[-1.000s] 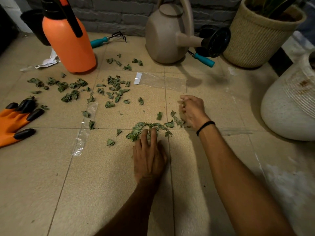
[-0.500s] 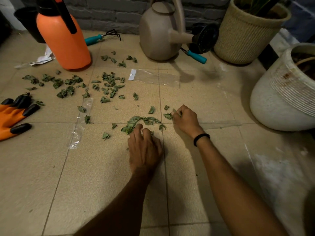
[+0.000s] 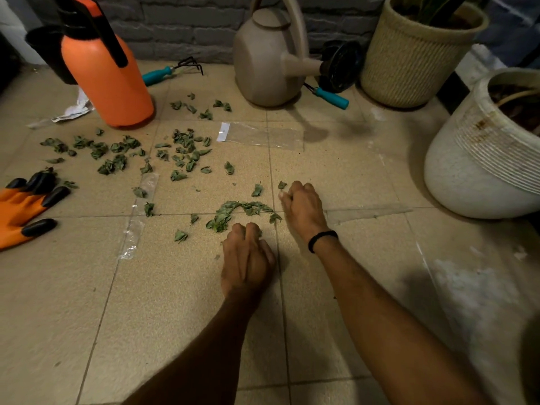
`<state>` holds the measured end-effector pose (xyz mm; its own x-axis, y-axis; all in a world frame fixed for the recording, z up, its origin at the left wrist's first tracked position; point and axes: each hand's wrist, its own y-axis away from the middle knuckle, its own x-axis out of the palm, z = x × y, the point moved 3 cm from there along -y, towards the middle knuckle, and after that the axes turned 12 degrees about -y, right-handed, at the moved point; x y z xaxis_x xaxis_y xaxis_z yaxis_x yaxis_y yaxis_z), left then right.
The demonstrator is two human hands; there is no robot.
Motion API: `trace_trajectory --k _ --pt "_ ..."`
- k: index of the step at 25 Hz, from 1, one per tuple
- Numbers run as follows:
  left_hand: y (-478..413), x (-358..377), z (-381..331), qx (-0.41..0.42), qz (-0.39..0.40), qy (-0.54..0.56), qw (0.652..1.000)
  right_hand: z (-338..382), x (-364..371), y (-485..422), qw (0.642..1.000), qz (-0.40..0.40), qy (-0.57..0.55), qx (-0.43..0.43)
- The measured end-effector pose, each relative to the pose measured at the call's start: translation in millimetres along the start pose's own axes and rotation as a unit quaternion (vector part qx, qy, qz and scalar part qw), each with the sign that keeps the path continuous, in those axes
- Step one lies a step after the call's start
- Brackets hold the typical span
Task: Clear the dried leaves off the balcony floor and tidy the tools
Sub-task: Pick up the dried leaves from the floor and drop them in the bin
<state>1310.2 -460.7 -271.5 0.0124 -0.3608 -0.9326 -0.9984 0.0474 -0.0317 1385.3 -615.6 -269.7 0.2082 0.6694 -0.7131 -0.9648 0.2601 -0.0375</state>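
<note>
Leaves (image 3: 187,150), dried and grey-green, lie scattered over the beige tiled floor (image 3: 175,302), thickest in the left-centre of the frame, with a small curved heap (image 3: 239,210) at the middle. The left hand (image 3: 248,258) rests knuckles-down at the near edge of that heap, fingers curled under. The right hand (image 3: 302,209), a black band (image 3: 321,238) on its wrist, sits just right of the heap, closed in a fist; whether either hand encloses any leaves cannot be told. A clear plastic bag (image 3: 263,137) lies flat above the heap. At the upper left stands an orange sprayer (image 3: 108,83), with a teal-handled hand rake (image 3: 159,75) just to its right by the brick wall. A beige watering can (image 3: 263,62) stands at top centre, a second teal-handled tool (image 3: 333,97) under its spout. A woven pot (image 3: 409,59) and a white pot (image 3: 479,171) fill the right side. An orange glove (image 3: 20,209) with black fingertips lies at the left edge.
</note>
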Motion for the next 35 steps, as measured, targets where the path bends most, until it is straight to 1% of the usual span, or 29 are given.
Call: trace_trajectory --k 2,4,6,7,9,10,11,12,14,15,17,19,20,21,23,24,25,26,28,29,30,32,35 --pt "-3 0 0 0.029 -0.023 -0.026 0.999 0 -14 -10 0.994 -0.030 -0.095 0.047" --pt "-5 0 -1 0.047 -0.043 -0.066 0.996 -1 -25 -25 0.984 -0.049 -0.153 0.075" --pt "-6 2 -3 0.043 -0.028 -0.106 0.993 4 -23 -34 0.987 -0.043 -0.145 0.054" --pt "-7 4 -3 0.035 -0.024 -0.119 0.992 10 -18 -35 0.992 -0.028 -0.118 0.030" --pt "-7 3 -2 0.007 -0.039 -0.116 0.992 11 5 -36 1.000 0.017 -0.010 -0.022" --pt "-6 2 -1 -0.010 -0.055 -0.105 0.993 9 15 -35 0.998 0.024 0.037 -0.036" --pt "-5 1 -1 -0.022 -0.074 -0.094 0.993 8 20 -35 0.998 0.013 0.054 -0.034" --pt "-4 0 -1 -0.029 -0.091 -0.090 0.991 8 20 -37 0.999 -0.008 0.033 -0.015" --pt "-3 0 0 -0.033 -0.106 -0.093 0.989 12 13 -41 0.997 -0.040 -0.062 0.028" --pt "-4 1 1 -0.035 -0.107 -0.094 0.989 15 12 -43 0.994 -0.039 -0.095 0.021" --pt "-5 2 2 -0.038 -0.102 -0.088 0.990 28 14 -39 0.994 0.015 -0.104 -0.033" --pt "-5 4 4 -0.035 -0.086 -0.075 0.993 38 22 -28 0.989 0.098 -0.065 -0.094" --pt "-5 5 4 -0.033 -0.077 -0.070 0.994 38 25 -24 0.984 0.126 -0.043 -0.116" --pt "-4 4 3 -0.033 -0.069 -0.064 0.995 35 27 -23 0.983 0.134 -0.034 -0.125" --pt "-3 0 1 -0.034 -0.068 -0.045 0.996 29 20 -22 0.989 0.104 -0.055 -0.094" --pt "-2 -2 1 -0.037 -0.068 -0.037 0.996 25 12 -21 0.992 0.080 -0.084 -0.057" --pt "-2 -3 1 -0.039 -0.068 -0.030 0.996 18 5 -18 0.989 0.057 -0.138 -0.006" --pt "-3 -4 1 -0.043 -0.068 -0.020 0.997 10 -5 -14 0.974 0.035 -0.219 0.050" --pt "-4 -3 3 -0.047 -0.067 -0.013 0.997 -5 -25 1 0.905 -0.015 -0.392 0.164" --pt "-4 -2 3 -0.041 -0.067 -0.024 0.997 -13 -35 8 0.877 -0.045 -0.435 0.200" --pt "-5 -1 3 -0.030 -0.066 -0.040 0.997 -21 -43 13 0.868 -0.069 -0.441 0.218" --pt "-3 0 1 -0.003 -0.059 -0.065 0.996 -29 -57 22 0.883 -0.084 -0.405 0.222" --pt "-4 0 -5 0.059 -0.048 -0.099 0.992 -30 -63 32 0.934 -0.037 -0.306 0.181"
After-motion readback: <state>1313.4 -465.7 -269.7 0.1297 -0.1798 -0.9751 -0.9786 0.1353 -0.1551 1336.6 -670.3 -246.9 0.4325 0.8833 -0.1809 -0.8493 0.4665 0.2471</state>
